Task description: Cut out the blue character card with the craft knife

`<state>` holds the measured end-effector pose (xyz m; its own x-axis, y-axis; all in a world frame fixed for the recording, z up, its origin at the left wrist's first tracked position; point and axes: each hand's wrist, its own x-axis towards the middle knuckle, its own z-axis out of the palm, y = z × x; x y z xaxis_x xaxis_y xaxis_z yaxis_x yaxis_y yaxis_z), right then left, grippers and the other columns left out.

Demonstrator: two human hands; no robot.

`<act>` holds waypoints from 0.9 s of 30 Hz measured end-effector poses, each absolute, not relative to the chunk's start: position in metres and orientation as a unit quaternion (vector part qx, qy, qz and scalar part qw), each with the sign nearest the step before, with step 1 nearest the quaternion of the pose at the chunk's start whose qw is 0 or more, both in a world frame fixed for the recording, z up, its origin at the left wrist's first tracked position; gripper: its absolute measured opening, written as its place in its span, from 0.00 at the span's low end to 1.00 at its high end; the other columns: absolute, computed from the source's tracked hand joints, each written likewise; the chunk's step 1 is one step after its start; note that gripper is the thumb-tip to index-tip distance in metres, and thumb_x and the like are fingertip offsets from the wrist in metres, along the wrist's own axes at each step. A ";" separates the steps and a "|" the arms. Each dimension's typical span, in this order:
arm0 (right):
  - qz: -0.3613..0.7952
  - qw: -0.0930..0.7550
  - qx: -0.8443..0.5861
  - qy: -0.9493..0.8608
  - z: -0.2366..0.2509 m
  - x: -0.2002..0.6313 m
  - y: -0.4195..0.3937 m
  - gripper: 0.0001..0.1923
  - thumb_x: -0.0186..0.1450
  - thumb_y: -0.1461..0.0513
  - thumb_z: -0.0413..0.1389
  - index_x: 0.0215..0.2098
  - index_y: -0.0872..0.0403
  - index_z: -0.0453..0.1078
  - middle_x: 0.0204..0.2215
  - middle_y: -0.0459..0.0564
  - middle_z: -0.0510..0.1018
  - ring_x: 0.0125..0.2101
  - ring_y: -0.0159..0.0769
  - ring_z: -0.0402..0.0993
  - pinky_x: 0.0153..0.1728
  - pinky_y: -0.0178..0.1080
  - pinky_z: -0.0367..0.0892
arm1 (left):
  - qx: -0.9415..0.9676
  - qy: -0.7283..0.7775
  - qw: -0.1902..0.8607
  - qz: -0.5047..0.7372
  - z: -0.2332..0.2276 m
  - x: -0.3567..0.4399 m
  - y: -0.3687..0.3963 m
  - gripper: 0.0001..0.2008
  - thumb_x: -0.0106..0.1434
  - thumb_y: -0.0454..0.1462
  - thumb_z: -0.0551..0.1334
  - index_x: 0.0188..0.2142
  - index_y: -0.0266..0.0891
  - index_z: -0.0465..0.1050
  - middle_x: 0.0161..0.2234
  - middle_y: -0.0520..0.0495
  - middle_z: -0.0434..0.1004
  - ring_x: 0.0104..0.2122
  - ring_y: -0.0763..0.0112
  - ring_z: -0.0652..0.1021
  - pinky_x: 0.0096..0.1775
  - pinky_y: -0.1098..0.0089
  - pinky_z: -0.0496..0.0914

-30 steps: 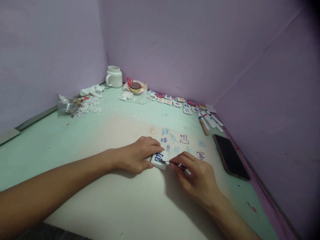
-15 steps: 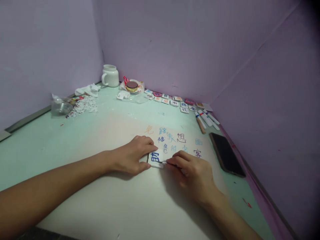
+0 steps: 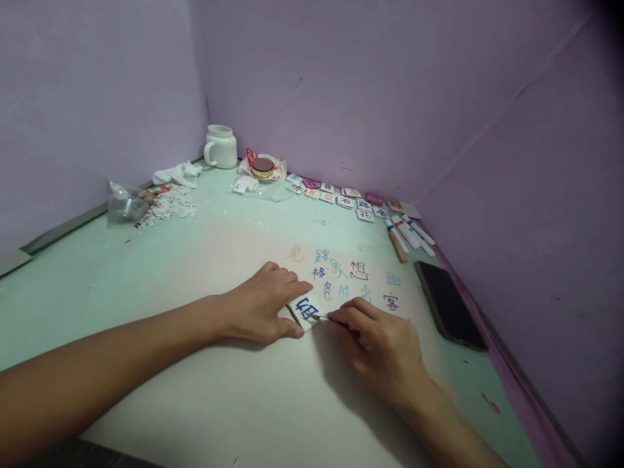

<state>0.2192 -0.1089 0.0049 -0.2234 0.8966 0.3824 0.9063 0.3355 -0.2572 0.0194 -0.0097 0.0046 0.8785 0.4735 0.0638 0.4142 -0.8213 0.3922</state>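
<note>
A small white square block (image 3: 310, 307) with a dark blue character on its face lies turned at an angle on the pale sheet (image 3: 234, 396). My left hand (image 3: 263, 302) grips its left side, with the thumb at the lower corner and a finger at the upper one. In a pinch, my right hand (image 3: 383, 335) holds a slim craft knife (image 3: 319, 318), whose metal tip meets the block's face near the character. Most of the knife's handle is hidden in my fingers. Above the block, the sheet carries several handwritten characters (image 3: 359, 270) in orange, blue and purple.
A phone (image 3: 451, 305) lies on the right, with several white markers (image 3: 407, 233) behind it. Rows of lettered blocks (image 3: 345, 202) line the back wall. A white mug (image 3: 221, 148), a round tin (image 3: 262, 167), white shavings (image 3: 170, 205) and a plastic bag (image 3: 125, 205) stand further left.
The block has been turned, its character now slanting, and my left thumb has shifted slightly with it. The knife tip stays at the block's face. The whole view has shifted slightly.
</note>
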 end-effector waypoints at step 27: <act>-0.056 0.329 -0.569 -0.751 -0.015 0.217 -0.125 0.07 0.63 0.65 0.54 0.34 0.55 0.75 0.28 0.49 0.78 0.26 0.34 0.74 0.24 0.34 0.65 | 0.938 0.206 0.255 0.109 0.000 0.013 -0.008 0.14 0.58 0.34 0.60 0.45 0.37 0.68 0.43 0.41 0.66 0.42 0.58 0.70 0.45 0.60 0.65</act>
<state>0.2173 -0.1248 -0.0150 -0.1349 0.8183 0.5587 0.8925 0.3453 -0.2903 0.0133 -0.0082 0.0000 0.8913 0.4423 0.1000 0.3309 -0.7852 0.5235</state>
